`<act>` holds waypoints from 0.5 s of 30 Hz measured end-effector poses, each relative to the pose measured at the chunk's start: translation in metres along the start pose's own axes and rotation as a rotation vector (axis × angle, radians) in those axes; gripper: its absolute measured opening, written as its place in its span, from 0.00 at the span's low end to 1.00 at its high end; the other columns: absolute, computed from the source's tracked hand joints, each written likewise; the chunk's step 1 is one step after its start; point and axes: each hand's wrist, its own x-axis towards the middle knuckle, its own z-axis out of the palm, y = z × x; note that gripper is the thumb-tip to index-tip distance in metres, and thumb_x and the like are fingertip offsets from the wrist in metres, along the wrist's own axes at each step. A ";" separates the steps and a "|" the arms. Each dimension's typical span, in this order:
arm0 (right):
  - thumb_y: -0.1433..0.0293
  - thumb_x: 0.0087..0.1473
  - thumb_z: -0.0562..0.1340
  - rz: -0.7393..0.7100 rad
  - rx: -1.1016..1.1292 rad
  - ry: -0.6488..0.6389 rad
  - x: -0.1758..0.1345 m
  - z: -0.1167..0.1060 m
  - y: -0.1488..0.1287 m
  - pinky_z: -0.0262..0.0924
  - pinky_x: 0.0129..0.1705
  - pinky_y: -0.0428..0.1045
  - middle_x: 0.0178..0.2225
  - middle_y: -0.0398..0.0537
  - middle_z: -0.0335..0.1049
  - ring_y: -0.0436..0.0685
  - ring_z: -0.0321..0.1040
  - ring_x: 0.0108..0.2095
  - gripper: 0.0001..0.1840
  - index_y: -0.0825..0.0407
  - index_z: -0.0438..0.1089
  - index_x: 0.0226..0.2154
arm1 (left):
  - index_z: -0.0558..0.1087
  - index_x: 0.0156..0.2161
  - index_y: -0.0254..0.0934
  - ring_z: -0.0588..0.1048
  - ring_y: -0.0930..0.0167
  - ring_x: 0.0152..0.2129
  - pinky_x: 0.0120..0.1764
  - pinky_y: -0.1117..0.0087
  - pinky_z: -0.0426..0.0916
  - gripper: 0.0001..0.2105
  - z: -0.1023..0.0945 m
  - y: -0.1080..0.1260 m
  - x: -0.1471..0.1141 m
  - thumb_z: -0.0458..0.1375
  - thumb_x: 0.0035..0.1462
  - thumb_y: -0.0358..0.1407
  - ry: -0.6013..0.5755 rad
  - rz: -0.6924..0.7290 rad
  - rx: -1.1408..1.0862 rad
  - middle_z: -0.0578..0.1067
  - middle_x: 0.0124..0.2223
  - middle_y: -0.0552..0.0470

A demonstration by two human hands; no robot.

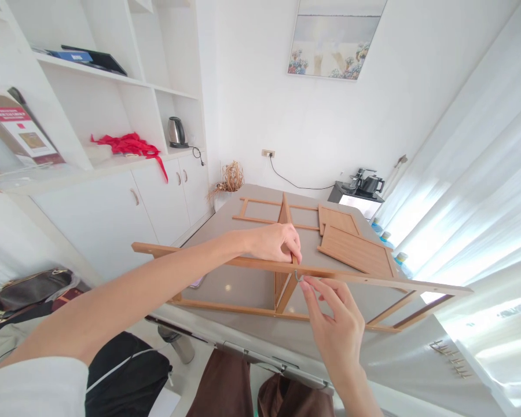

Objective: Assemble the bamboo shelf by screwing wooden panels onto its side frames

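A wooden frame (364,277) stands on its side along the front of the grey table (247,289), with a long rail on top and crosspieces between. My left hand (278,240) reaches across and is closed around the end of a wooden panel (285,209) that meets the top rail. Between the fingertips of my right hand (336,315) is a small bent metal hex key (297,277), its upper end at the rail just below my left fingers. Whether its tip sits in a screw is too small to tell.
Two wooden panels (356,249) lie overlapping at the table's right. Another slim wooden frame (260,210) lies farther back. A black cabinet with a kettle (370,184) stands beyond, near several bottles (400,259). White shelves (113,87) line the left; a black bag (128,370) is below.
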 end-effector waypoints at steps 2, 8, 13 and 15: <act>0.71 0.57 0.67 -0.108 -0.076 0.054 -0.002 0.002 0.002 0.65 0.33 0.45 0.35 0.46 0.73 0.52 0.68 0.34 0.09 0.46 0.78 0.42 | 0.82 0.35 0.44 0.70 0.70 0.46 0.46 0.73 0.67 0.13 0.000 -0.001 0.000 0.57 0.54 0.25 -0.004 0.003 -0.006 0.77 0.39 0.52; 0.75 0.57 0.66 -0.253 -0.145 0.015 -0.006 0.005 0.014 0.64 0.41 0.48 0.34 0.45 0.77 0.52 0.71 0.34 0.07 0.50 0.75 0.40 | 0.82 0.35 0.43 0.69 0.69 0.48 0.47 0.72 0.66 0.13 0.002 -0.001 0.000 0.57 0.53 0.25 -0.003 -0.022 -0.016 0.78 0.40 0.52; 0.72 0.62 0.62 -0.190 -0.157 -0.070 -0.012 0.013 0.010 0.61 0.36 0.47 0.30 0.44 0.77 0.51 0.71 0.28 0.04 0.50 0.73 0.37 | 0.82 0.34 0.42 0.70 0.69 0.47 0.47 0.71 0.66 0.11 0.002 -0.001 0.001 0.58 0.53 0.26 0.005 -0.023 -0.026 0.77 0.41 0.51; 0.69 0.64 0.59 -0.116 -0.131 -0.092 -0.015 0.017 0.006 0.62 0.34 0.46 0.31 0.44 0.78 0.51 0.72 0.28 0.06 0.50 0.73 0.39 | 0.82 0.34 0.42 0.69 0.68 0.47 0.47 0.70 0.66 0.11 0.002 -0.002 0.000 0.58 0.54 0.27 0.000 -0.031 -0.034 0.77 0.41 0.51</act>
